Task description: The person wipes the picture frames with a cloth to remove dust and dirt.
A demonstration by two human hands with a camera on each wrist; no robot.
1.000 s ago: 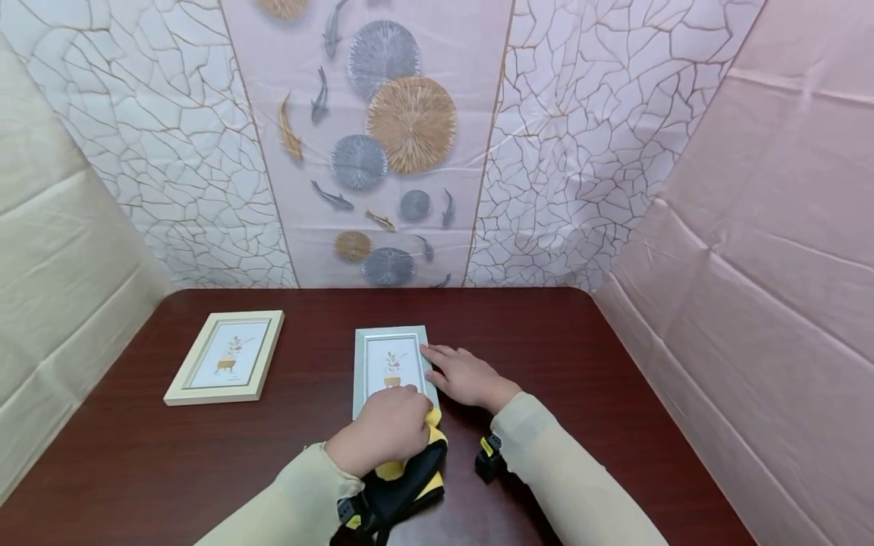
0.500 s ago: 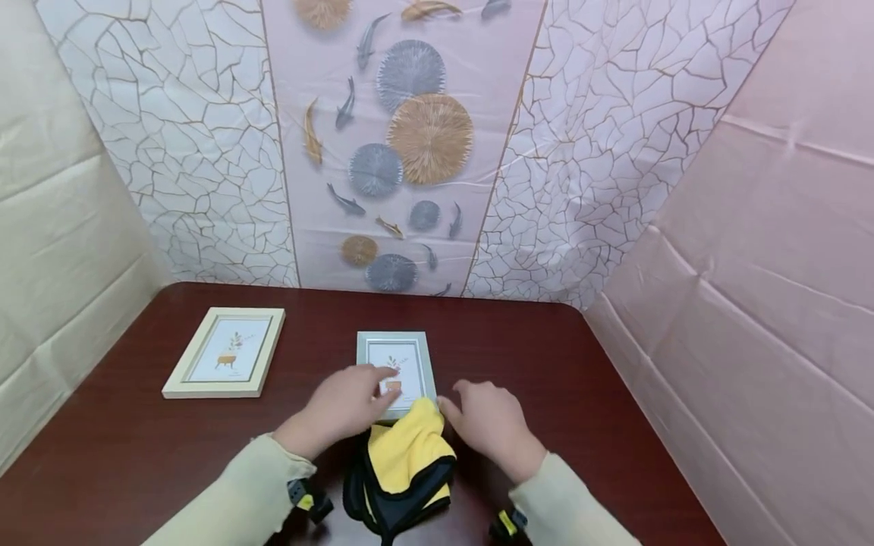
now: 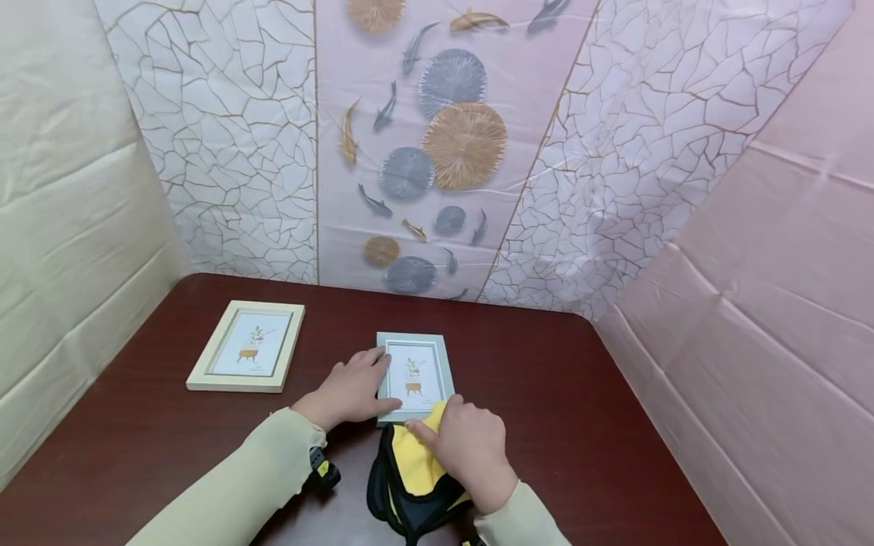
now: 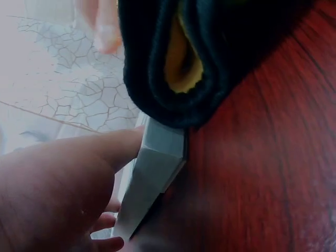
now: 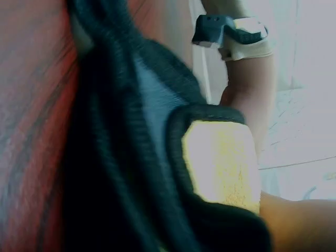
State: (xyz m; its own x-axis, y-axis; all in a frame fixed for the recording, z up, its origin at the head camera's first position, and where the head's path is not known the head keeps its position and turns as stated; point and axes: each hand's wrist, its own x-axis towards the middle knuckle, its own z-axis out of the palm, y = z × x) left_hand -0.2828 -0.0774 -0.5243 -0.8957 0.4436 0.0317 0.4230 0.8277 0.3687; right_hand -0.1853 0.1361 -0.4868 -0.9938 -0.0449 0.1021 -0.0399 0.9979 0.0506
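A pale blue picture frame (image 3: 445,368) lies on the dark red table, with a potted plant print in it. My left hand (image 3: 347,394) rests on its left side, fingers extended along the border and thumb across the lower left. In the left wrist view that thumb lies over the top of the frame's edge (image 4: 155,157). At the lower right corner my right hand (image 3: 474,447) grips a yellow cloth with black trim (image 3: 414,461), its thumb lying on top. The folded cloth (image 5: 226,163) fills much of the right wrist view, where the right fingertips are hidden.
A cream picture frame (image 3: 290,345) with a similar print lies at the left of the table (image 3: 560,409). Patterned fabric (image 3: 567,220) hangs behind the table, and plain fabric walls (image 3: 771,326) flank both sides.
My left hand has let go of the cloth and moved onto the frame's left side. My right hand has left the frame's right edge and taken hold of the cloth. The head view has shifted.
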